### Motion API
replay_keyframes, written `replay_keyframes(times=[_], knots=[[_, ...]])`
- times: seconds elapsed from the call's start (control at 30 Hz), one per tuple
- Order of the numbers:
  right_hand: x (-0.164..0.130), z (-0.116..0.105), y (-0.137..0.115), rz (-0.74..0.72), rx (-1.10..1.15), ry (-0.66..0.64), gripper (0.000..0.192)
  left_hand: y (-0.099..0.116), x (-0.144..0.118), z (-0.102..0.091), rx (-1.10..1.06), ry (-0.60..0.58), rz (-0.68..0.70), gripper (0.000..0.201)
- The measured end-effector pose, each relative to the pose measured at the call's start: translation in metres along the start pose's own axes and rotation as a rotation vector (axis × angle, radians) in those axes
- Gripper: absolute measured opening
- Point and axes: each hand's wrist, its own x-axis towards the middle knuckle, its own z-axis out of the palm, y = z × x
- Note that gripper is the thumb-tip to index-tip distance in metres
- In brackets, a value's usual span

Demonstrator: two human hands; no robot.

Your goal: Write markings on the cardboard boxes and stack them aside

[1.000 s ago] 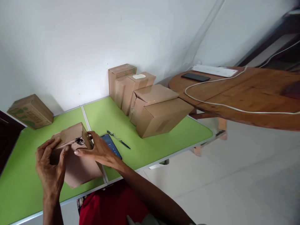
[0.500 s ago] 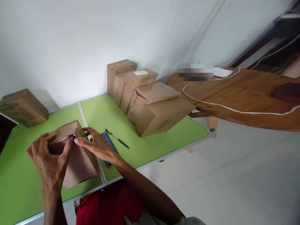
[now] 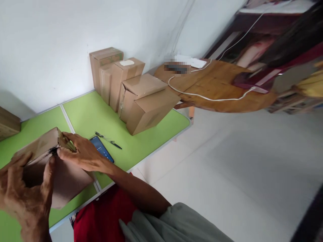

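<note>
A brown cardboard box point(image 3: 69, 183) rests on the green table in front of me, with a dark, ragged torn spot point(image 3: 53, 150) along its upper edge. My left hand point(image 3: 30, 195) grips the box from the left, its thumb just below the torn spot and its fingers over the top. From the other side, my right hand point(image 3: 82, 153) holds the near right corner, thumb beside the tear and fingers along the taped side. Beyond my right wrist lie a phone point(image 3: 102, 149) with its screen lit and a black pen point(image 3: 108, 140).
Several cardboard boxes point(image 3: 153, 107) stand in a row at the table's back right. Another box point(image 3: 8, 124) is cut off at the left edge. A wooden table point(image 3: 214, 82) with a white cable point(image 3: 209, 98) adjoins the green table point(image 3: 151, 148). The wall is behind.
The view has turned right, so the boxes and table sit further left in the picture. Both hands stay on the box; the left thumb has slid lower, showing more of the dark tear.
</note>
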Motion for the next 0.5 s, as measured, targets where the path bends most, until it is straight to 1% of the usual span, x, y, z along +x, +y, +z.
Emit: replay_keyframes(times=[0.07, 0.1, 0.13, 0.17, 0.27, 0.3, 0.33, 0.4, 0.47, 0.5], knots=[[-0.003, -0.011, 0.006, -0.039, 0.004, -0.117, 0.07, 0.001, -0.001, 0.001, 0.007, 0.01, -0.013, 0.073], [-0.006, -0.019, 0.01, -0.031, 0.008, -0.146, 0.073, 0.001, -0.001, 0.001, 0.014, 0.012, -0.024, 0.073], [-0.008, -0.028, 0.015, 0.005, -0.015, -0.133, 0.073, 0.001, -0.001, 0.001, 0.02, 0.013, -0.035, 0.072], [-0.01, -0.036, 0.021, 0.067, -0.093, -0.101, 0.069, 0.002, -0.001, 0.002, 0.025, 0.013, -0.046, 0.073], [-0.016, -0.06, 0.047, 0.337, -0.501, 0.026, 0.046, 0.004, 0.0, 0.002, 0.04, -0.025, -0.082, 0.081], [-0.017, -0.066, 0.057, 0.417, -0.608, 0.045, 0.037, 0.006, 0.001, 0.002, 0.045, -0.051, -0.104, 0.085], [-0.019, -0.07, 0.067, 0.479, -0.67, 0.05, 0.031, 0.009, 0.002, 0.001, 0.051, -0.084, -0.133, 0.09], [-0.021, -0.077, 0.084, 0.534, -0.688, 0.047, 0.02, 0.015, 0.006, 0.0, 0.063, -0.165, -0.2, 0.103], [-0.022, -0.081, 0.096, 0.536, -0.673, 0.041, 0.007, 0.018, 0.01, 0.0, 0.073, -0.236, -0.247, 0.119], [-0.021, -0.083, 0.099, 0.521, -0.655, 0.045, 0.005, 0.017, 0.011, 0.0, 0.079, -0.261, -0.259, 0.123]])
